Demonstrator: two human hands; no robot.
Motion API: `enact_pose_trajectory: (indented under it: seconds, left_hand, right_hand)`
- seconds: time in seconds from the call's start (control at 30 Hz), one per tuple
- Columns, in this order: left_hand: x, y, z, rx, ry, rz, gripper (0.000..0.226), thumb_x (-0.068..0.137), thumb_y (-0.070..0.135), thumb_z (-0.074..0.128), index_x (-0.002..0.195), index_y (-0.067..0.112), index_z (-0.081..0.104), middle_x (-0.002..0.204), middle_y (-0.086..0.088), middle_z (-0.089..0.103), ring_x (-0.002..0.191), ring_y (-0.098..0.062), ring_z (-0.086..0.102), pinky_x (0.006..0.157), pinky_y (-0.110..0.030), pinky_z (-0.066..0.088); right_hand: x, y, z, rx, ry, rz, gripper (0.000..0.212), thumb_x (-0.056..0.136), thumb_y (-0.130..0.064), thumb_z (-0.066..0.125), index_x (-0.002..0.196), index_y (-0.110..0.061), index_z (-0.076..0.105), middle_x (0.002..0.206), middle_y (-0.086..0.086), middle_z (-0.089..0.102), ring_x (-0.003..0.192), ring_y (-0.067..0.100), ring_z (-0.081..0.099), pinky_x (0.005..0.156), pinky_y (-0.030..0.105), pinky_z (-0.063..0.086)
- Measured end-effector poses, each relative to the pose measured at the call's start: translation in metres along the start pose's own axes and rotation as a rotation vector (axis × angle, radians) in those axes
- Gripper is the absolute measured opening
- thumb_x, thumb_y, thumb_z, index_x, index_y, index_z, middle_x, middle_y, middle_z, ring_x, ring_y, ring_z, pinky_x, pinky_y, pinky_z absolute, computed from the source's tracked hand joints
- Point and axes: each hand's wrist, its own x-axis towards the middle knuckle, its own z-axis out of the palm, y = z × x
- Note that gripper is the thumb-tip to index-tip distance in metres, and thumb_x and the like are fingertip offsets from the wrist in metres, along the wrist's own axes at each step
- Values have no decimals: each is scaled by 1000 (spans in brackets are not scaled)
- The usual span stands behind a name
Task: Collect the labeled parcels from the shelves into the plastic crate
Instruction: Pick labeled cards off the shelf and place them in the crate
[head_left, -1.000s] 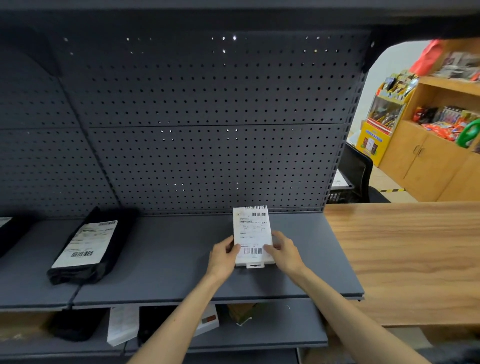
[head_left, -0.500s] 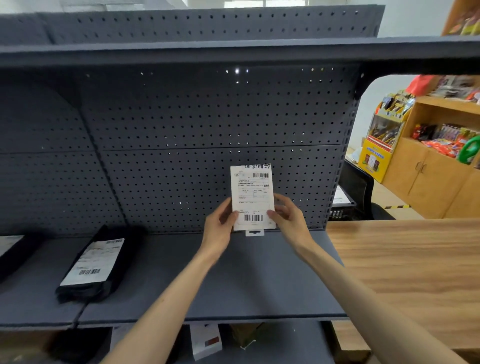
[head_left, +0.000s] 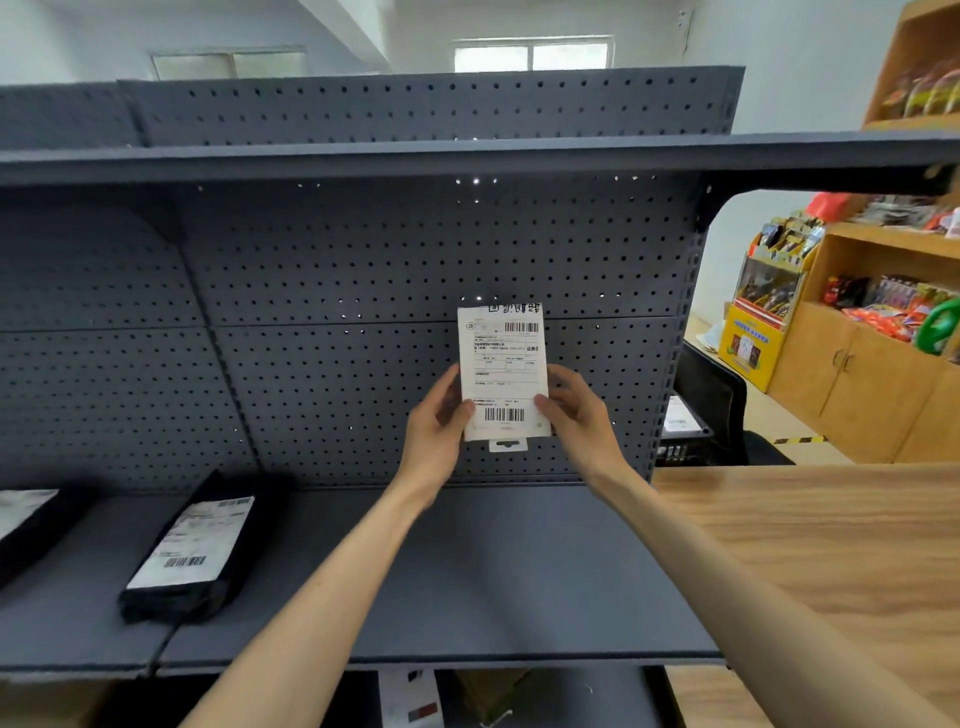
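A person holds a small white labeled parcel (head_left: 503, 371) upright in front of the grey pegboard (head_left: 363, 291) of a shop shelving unit. It is well above the shelf board (head_left: 519, 597) and touches nothing but the 2 hands. The left hand (head_left: 434, 431) pinches the parcel's left edge, with its thumb (head_left: 466, 408) on the label face and the other fingers curled behind. The right hand (head_left: 579, 415) grips the right edge the same way, its thumb (head_left: 542, 402) just beside the lower barcode. Both grips sit on the lower half, so the parcel's long axis runs vertically. The top half stands free above the fingers and a hang tab (head_left: 508, 445) pokes out below. The label faces the camera.

The parcel lies squarely between the hands, neither nearer than the other, so either could likely take it alone. 2 black labeled parcels lie on the shelf board, well over on the left hand's side. 1 (head_left: 189, 551) lies flat with its long axis running away from the viewer; the other (head_left: 26, 519) is cut off at the frame edge. A wooden table (head_left: 805, 545) adjoins the shelf board on the right. A dark bin-like object (head_left: 680, 431) past the right post may be the plastic crate, though that cannot be told for sure. If it is, the right hand is the closer for the drop.
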Motion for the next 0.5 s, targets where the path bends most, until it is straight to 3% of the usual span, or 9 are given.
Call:
enact_pose_trajectory:
  seconds: [0.2,0.33,0.5]
  left_hand:
    - [-2,-1,3,-17,2,-43,54,103,-1,50,151,24,45,130,11,68,121,-4,62,105,-39,52]
    - [-1,1,7,-11,-3,-53,56,102,-2,52,151,23,44,124,18,67,115,7,61,105,-33,51]
    - [12,3,36,-52,-117,-44,57,100,-2,54,150,24,44,122,21,66,113,9,61,98,-21,53]
  right_hand:
    - [2,2,-8,-59,-51,19,29,100,-14,56,127,-24,56,106,-9,73,95,4,69,81,22,56]
    - [7,5,-26,-212,-87,60,23,103,-28,50,121,-22,63,108,-9,72,99,10,68,88,34,54]
    - [12,7,-71,-597,-8,99,32,104,-35,45,96,-11,64,88,6,68,82,23,62,71,37,46]
